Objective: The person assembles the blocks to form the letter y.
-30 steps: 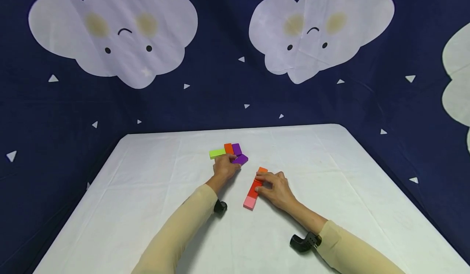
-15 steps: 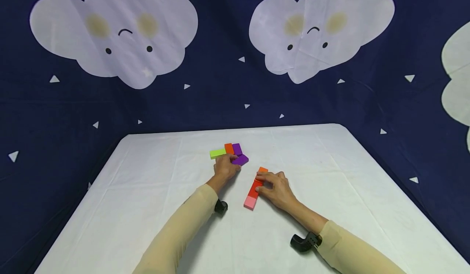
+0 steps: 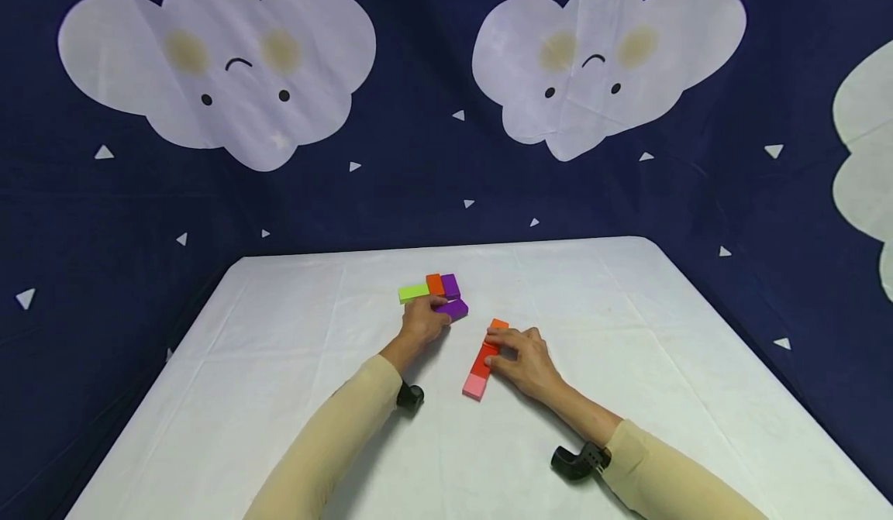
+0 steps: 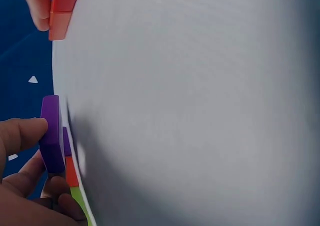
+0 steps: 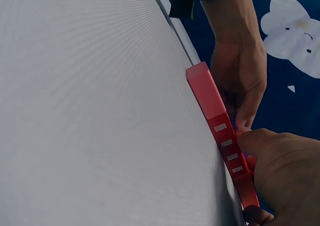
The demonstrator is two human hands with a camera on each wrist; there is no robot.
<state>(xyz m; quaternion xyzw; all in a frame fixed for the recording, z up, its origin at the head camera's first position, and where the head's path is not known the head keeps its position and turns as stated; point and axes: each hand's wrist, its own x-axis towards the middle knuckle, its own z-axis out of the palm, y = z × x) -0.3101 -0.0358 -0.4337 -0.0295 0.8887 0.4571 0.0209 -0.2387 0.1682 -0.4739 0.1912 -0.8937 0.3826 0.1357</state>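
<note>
My left hand (image 3: 422, 318) pinches a purple block (image 4: 51, 135) between thumb and fingers; in the left wrist view the block is tilted up, close over the table. Just behind it sit a second purple block (image 3: 450, 286), an orange-red block (image 3: 435, 284) and a lime green block (image 3: 413, 294), side by side. My right hand (image 3: 529, 363) holds a red block (image 3: 480, 363) by its sides with thumb and fingers. That block lies in a slanting row, with a pink block (image 3: 474, 386) at the near end and an orange block (image 3: 498, 324) at the far end.
A white-covered table (image 3: 600, 287) lies under both hands. Behind it hangs a dark blue cloth (image 3: 418, 210) with white clouds and small triangles. Each wrist wears a black camera mount, such as the right mount (image 3: 579, 462).
My left hand has drawn back slightly to the near left with its purple block, widening the gap to the other purple block. The right hand stays on its row.
</note>
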